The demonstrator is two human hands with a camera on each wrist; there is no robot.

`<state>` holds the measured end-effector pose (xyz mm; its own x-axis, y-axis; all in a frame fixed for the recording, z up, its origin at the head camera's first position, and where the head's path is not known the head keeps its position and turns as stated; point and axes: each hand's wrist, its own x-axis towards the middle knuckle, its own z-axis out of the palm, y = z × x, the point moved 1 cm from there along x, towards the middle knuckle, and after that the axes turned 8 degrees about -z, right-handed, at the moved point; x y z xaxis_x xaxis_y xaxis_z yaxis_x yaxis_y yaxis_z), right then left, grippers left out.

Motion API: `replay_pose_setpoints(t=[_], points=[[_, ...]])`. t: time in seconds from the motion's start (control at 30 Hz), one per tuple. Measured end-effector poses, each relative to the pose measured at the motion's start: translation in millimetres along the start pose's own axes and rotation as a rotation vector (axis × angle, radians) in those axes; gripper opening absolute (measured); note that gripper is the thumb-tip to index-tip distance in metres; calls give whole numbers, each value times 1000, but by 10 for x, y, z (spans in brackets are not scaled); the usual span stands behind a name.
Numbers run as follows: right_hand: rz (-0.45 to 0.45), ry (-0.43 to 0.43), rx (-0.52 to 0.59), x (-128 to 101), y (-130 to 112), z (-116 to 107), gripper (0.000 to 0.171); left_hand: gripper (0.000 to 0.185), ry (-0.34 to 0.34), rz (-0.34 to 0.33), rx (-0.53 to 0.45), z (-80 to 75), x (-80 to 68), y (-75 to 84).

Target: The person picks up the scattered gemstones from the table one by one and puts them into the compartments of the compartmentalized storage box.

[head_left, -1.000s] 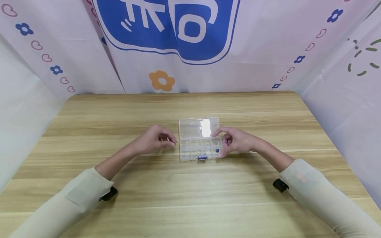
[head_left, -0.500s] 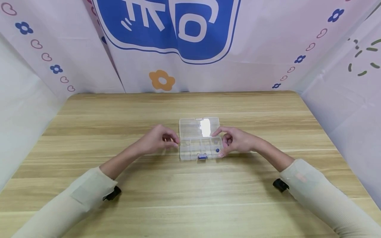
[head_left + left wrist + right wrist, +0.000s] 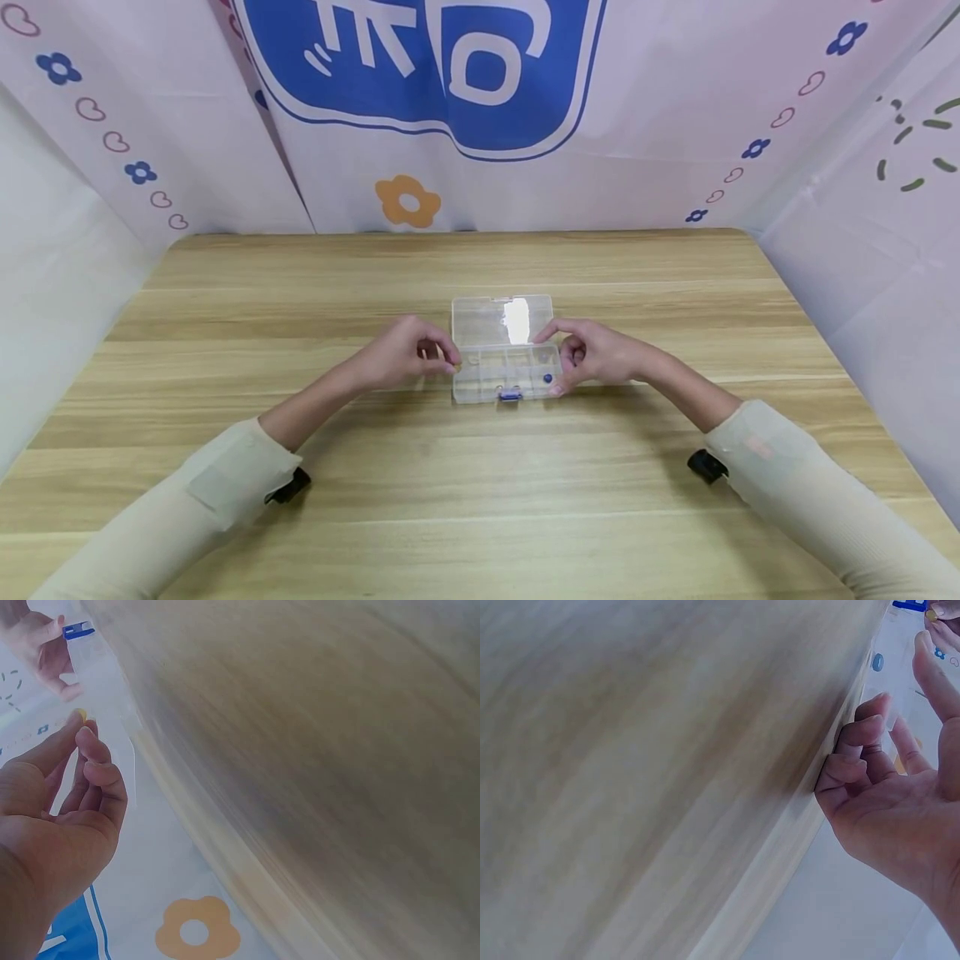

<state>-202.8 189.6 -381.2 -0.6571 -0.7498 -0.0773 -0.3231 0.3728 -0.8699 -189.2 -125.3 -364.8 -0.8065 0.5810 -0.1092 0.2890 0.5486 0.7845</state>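
A clear plastic compartment box (image 3: 492, 382) lies on the table, its see-through lid (image 3: 477, 321) folded open behind it. My left hand (image 3: 412, 354) pinches a small round yellow piece (image 3: 82, 715) between thumb and forefinger, right over the box's left end. At the opposite end, my right hand (image 3: 596, 357) grips the box, thumb at the near corner and forefinger by the hinge; the remaining fingers are curled. A dark blue bead (image 3: 547, 378) sits in the near right compartment. Along the front wall is a blue latch (image 3: 510, 397).
The box stands mid-table on the wooden tabletop (image 3: 480, 483). Behind the table hangs a white printed cloth (image 3: 637, 192), and more white cloth (image 3: 862, 242) closes off the right side. A small pale ring-like thing (image 3: 473, 361) shows in the back left compartment.
My left hand has moved right, from beside the box to over its left edge, carrying the yellow piece. My right hand and the box stay put.
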Motion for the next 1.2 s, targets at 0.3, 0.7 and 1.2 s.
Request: replay_pose_setpoints(t=[0.3, 0.7, 1.2], points=[[-3, -3, 10, 11, 2, -5, 67, 3, -5, 4, -8, 19, 6, 22], [-6, -4, 13, 2, -7, 1, 66, 4, -21, 12, 17, 55, 6, 42], [8, 0, 4, -5, -8, 1, 67, 4, 13, -10, -1, -41, -86, -15]])
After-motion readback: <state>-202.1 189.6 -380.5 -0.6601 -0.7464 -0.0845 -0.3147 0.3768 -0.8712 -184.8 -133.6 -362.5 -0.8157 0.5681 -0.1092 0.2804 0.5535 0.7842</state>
